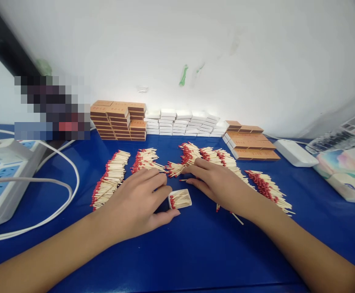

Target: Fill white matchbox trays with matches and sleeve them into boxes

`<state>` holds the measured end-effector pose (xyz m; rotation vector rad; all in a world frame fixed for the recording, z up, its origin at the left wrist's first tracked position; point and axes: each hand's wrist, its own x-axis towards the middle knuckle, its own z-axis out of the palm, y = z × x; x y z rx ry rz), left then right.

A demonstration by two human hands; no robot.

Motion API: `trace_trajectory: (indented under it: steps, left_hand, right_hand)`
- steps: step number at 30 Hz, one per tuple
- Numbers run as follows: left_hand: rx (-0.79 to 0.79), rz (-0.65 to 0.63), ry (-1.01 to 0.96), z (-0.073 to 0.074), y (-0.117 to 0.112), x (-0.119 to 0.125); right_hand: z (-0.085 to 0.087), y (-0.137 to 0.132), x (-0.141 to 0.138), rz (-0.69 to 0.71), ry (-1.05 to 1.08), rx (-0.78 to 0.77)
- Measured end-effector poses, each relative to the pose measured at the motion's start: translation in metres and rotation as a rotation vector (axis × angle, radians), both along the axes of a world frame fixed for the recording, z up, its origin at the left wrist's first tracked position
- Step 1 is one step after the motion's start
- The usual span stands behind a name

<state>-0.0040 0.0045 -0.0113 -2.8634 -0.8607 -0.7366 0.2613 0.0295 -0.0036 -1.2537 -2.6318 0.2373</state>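
Observation:
A small white matchbox tray (180,199) with several red-tipped matches in it lies on the blue table (195,252). My left hand (137,203) holds the tray's left end between thumb and fingers. My right hand (218,183) lies just right of the tray, its fingers stretched flat over loose matches (177,167) in the middle of the table. Rows of red-tipped matches spread to the left (110,179) and to the right (267,187).
Stacks of brown matchbox sleeves (118,120) and white inner trays (180,122) line the wall, with more brown sleeves (250,144) at right. A power strip (0,179) with white cables sits at left. A white device (295,152) and a tissue pack (345,171) lie at right.

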Motion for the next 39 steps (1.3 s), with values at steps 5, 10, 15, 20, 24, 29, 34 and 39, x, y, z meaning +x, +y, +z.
trace_trajectory:
  steps: [5, 10, 15, 20, 24, 29, 34, 39]
  left_hand:
    - [-0.001, 0.000, -0.003, 0.000, -0.002, -0.001]
    - [-0.002, -0.001, 0.001, 0.000, -0.001, -0.001]
    - [0.005, 0.007, 0.004, 0.000, -0.001, -0.001]
    - [-0.004, 0.002, 0.003, 0.000, -0.001, -0.002]
    - [-0.004, 0.000, 0.001, 0.000, 0.000, -0.002]
    - [0.001, 0.004, 0.005, 0.001, 0.000, -0.001]
    - [0.004, 0.010, 0.007, 0.001, 0.000, -0.001]
    - [-0.010, 0.010, -0.005, 0.002, 0.000, -0.001]
  right_hand:
    - [-0.001, 0.001, 0.001, 0.006, 0.012, -0.008]
    - [-0.003, 0.002, 0.002, 0.016, 0.031, 0.019]
    - [-0.004, 0.002, 0.002, 0.028, 0.041, 0.020]
    - [-0.001, 0.002, 0.002, 0.002, 0.035, -0.016]
    - [0.000, 0.003, 0.003, -0.006, 0.031, -0.023]
    - [-0.002, 0.005, 0.003, -0.023, 0.038, -0.042]
    - [0.003, 0.000, 0.005, -0.023, 0.096, -0.041]
    - [0.013, -0.018, -0.005, 0.035, 0.159, -0.041]
